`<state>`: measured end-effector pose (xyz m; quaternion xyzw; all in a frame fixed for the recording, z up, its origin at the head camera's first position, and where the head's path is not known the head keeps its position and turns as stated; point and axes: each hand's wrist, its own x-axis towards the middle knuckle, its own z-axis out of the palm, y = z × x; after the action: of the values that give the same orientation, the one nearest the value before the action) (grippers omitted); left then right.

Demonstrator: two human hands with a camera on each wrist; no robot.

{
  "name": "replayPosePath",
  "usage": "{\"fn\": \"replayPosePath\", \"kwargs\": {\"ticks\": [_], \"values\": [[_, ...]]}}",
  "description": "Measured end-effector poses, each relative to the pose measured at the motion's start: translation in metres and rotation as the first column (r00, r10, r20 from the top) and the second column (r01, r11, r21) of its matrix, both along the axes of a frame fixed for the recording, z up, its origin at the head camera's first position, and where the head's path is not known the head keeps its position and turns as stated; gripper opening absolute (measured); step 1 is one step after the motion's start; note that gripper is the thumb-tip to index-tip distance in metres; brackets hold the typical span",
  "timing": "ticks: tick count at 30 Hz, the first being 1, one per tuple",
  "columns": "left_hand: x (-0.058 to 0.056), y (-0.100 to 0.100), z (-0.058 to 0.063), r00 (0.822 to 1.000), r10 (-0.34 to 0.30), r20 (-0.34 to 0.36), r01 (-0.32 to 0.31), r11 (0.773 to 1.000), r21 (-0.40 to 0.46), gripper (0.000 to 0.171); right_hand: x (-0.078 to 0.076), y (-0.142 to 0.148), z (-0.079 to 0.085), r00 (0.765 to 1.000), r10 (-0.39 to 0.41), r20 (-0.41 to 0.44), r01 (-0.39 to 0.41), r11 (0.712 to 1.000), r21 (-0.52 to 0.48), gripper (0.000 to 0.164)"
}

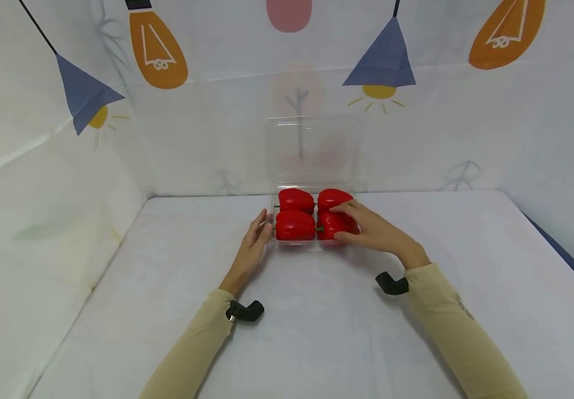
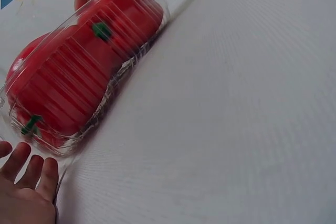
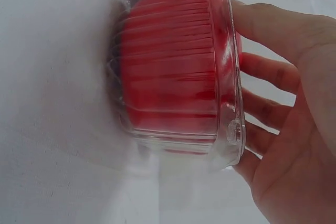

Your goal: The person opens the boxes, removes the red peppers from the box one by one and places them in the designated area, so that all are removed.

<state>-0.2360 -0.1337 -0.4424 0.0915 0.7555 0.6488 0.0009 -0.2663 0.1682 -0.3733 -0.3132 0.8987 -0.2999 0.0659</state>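
Several red bell peppers with green stems lie in two rows in a clear plastic box (image 1: 294,243), its hinged lid (image 1: 314,149) raised at the back. My right hand (image 1: 374,226) holds the front right bell pepper (image 1: 330,224) from above, thumb towards the front and fingers over the far side. In the right wrist view, the fingers (image 3: 270,72) reach behind the box's rim. Beside the left wall of the box is my left hand (image 1: 253,244), fingers extended, next to the front left bell pepper (image 1: 295,225). The left wrist view shows these fingers (image 2: 48,177) near the box's end.
A white cloth covers the table (image 1: 316,332). Just behind the box rises a white curtain (image 1: 207,133) printed with lamps and bulbs, and it continues along the left side. Each sleeve cuff carries a small black wrist device (image 1: 245,311).
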Motion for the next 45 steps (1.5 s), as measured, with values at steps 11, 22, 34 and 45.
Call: {"fn": "replayPosePath", "kwargs": {"ticks": [11,22,34,45], "values": [[0.001,0.001,0.0,1.0,0.026,-0.008,-0.026,0.999,0.03,0.055,0.002,0.001,0.001,0.999,-0.038,-0.02,0.039,0.998,0.053,0.06],[0.0,0.003,-0.002,0.999,0.037,-0.035,-0.036,0.998,0.046,0.055,0.002,-0.001,0.0,0.995,0.021,-0.099,-0.017,0.999,0.035,0.058],[0.016,0.008,0.026,0.996,-0.027,-0.089,0.022,0.999,-0.05,0.052,-0.004,-0.003,-0.012,0.991,0.001,-0.134,-0.002,1.0,-0.012,0.056],[0.003,0.007,-0.002,0.995,-0.022,-0.099,0.007,0.988,-0.152,0.093,-0.002,0.004,-0.003,0.994,0.063,-0.087,-0.065,0.997,-0.028,0.053]]}}
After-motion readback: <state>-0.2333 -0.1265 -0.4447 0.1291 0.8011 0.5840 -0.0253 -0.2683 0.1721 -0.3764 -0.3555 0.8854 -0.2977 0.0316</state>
